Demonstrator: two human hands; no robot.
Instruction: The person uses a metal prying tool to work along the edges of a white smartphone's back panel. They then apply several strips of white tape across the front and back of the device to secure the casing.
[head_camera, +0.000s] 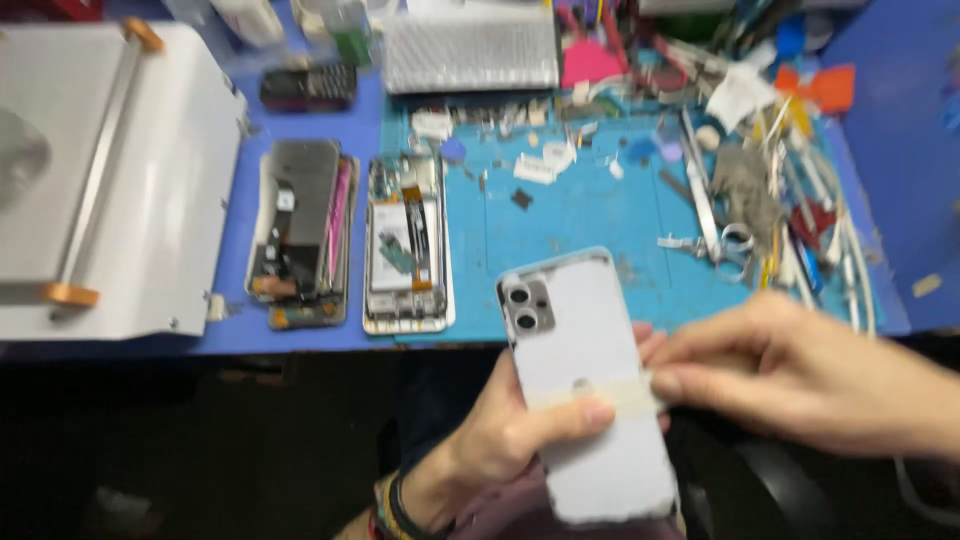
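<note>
Nearest the lens, I am seeing the pale lilac phone back cover with a square camera cut-out being held upright over the lap, in front of the table edge. The left hand is gripping it from below, thumb pressed across its face and fingers curled behind. A dark band is sitting on that wrist.

Far left on the table, a white flat machine with orange knobs is resting on the blue work surface. Just beside it, a dark opened phone chassis is lying flat, and next to that an opened phone frame with exposed circuit boards is lying at the edge of the teal repair mat. A black keypad phone is lying behind them.

A strip of beige tape is crossing the cover. The right hand is pinching the strip's end between thumb and forefinger, the remaining fingers pressed together.

Further right, metal tweezers, small scissors and a heap of mixed tools and scraps are cluttering the mat.
</note>
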